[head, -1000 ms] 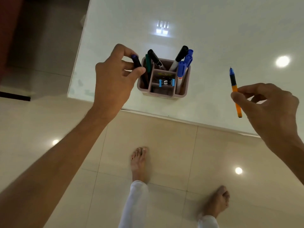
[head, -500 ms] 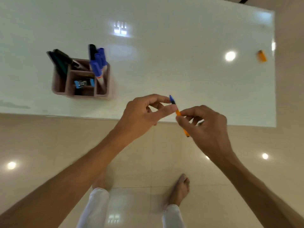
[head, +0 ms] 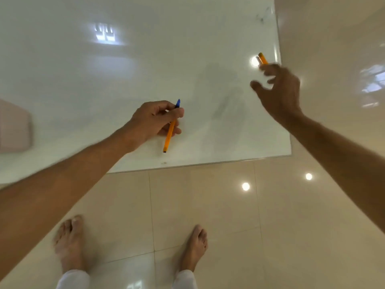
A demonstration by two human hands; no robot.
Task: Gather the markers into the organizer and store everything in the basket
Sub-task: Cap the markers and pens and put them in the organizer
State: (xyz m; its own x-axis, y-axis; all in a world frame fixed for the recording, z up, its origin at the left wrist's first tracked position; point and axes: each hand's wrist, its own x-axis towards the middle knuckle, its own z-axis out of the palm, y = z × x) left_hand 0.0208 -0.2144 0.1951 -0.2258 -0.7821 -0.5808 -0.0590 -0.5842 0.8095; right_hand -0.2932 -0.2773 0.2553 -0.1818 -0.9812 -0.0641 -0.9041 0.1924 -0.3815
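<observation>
Since the earlier frame the orange pen point(head: 169, 130) passed to the left hand point(head: 153, 119), whose fingers pinch it. Right hand point(head: 279, 90), fingers spread, reaches the second orange pen point(head: 263, 58) just beyond its fingertips, lying diagonally near the desk point(head: 145, 69) corner.

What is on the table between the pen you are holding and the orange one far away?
Nothing: in the head view only bare white table lies between the pen in the left hand and the orange one, which the right hand reaches toward.
</observation>
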